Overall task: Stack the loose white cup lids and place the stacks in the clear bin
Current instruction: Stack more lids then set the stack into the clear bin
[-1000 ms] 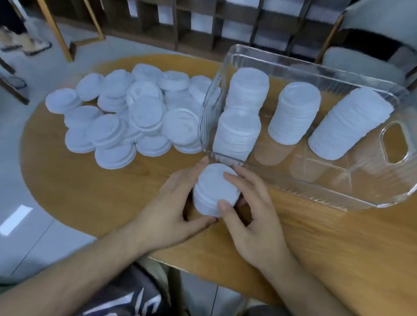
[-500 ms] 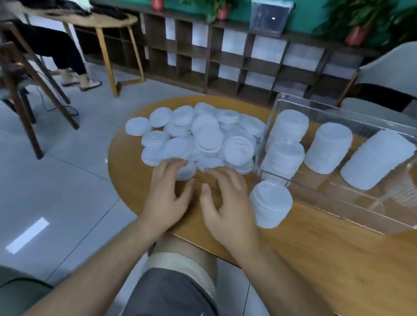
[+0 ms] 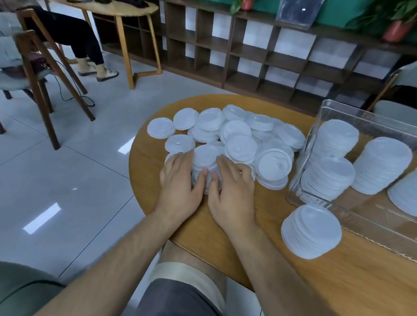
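Now left hand (image 3: 180,180) and right hand (image 3: 232,188) curl round a short lid stack (image 3: 206,157) at the pile's (image 3: 243,133) near edge. Finished stack (image 3: 311,230) stands just outside the bin (image 3: 378,118).

No text, number or brand can be read. The shorts (image 3: 184,309) carry a white print at the frame's lower edge, cut off and illegible. A box (image 3: 299,8) on the shelf (image 3: 228,48) bears a white mark too small to make out.
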`<state>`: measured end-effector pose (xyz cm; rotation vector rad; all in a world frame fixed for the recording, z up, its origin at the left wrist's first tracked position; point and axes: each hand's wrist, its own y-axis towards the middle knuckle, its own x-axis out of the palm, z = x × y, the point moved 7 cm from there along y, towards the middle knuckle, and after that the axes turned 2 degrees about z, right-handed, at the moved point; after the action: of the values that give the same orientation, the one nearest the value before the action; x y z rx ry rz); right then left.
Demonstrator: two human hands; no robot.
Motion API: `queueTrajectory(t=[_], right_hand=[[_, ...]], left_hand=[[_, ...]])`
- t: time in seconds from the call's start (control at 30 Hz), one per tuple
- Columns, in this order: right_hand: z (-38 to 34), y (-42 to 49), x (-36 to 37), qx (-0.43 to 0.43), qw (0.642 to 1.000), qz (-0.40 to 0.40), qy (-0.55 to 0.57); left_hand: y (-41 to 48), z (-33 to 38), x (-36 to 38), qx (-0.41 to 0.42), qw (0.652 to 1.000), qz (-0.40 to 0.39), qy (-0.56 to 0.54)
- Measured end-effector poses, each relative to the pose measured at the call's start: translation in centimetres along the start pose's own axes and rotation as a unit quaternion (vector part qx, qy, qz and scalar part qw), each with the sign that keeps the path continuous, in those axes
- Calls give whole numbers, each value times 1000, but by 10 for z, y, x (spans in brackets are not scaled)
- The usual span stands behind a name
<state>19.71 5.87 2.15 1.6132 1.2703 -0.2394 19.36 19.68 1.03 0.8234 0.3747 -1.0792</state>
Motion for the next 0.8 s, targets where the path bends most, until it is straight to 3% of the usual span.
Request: queueTrajectory(t=[0.17, 0.37, 0.53, 0.8], right_hand=[[-2, -1, -1, -6, 1000, -4, 13], [-6, -9, -15, -20, 998, -4, 60], [-20, -25, -62, -25, 996, 39, 80], [12, -62, -152, 15, 994, 96, 47]], left_hand=[[1, 2, -5, 24, 999, 12, -19], [-10, 11, -21, 28, 992, 33, -122], [-33, 34, -31, 23, 983, 42, -179], [-74, 110, -9, 83, 979, -35, -184]])
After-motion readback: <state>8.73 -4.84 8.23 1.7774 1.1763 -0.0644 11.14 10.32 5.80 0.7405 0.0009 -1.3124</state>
